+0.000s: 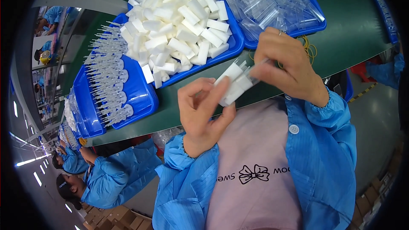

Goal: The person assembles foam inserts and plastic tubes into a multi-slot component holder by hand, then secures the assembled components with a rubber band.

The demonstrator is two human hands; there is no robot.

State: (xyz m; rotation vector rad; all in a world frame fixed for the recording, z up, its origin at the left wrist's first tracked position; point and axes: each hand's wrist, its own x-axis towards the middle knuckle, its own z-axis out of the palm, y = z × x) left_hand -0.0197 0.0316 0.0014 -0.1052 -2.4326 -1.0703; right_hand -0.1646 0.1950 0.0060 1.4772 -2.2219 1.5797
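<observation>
Table (349,40) first, folks: it's green, it's the biggest thing on my feed, and it slants across the upper part of the view. Wearer's got a blue jacket (324,157) hanging open over a pink shirt (255,145) with a bow on it. Off to the left I see a co-worker (113,179) in blue as well.

Middle tray (202,67) is blue and heaped with white blocks (179,25). Right of it, another blue tray (317,27) is loaded with clear plastic pieces (272,0). Left tray (140,85), also blue, has rows of spiky whitish parts (108,72).

Now the hands. My left hand (200,110) has its thumb and fingers closed around a chunky white piece (233,93), tilted, just off the near edge of the table and in front of the shirt. Thin prongs (243,64) poke out of its upper end. My right hand (287,61) is bent over that piece's right side, fingertips bunched close together by a see-through bit. It's blurry there, so I can't tell if they're pinching it.

Smallest stuff: thin yellow loops (311,49) on the table, just beyond the right hand.
</observation>
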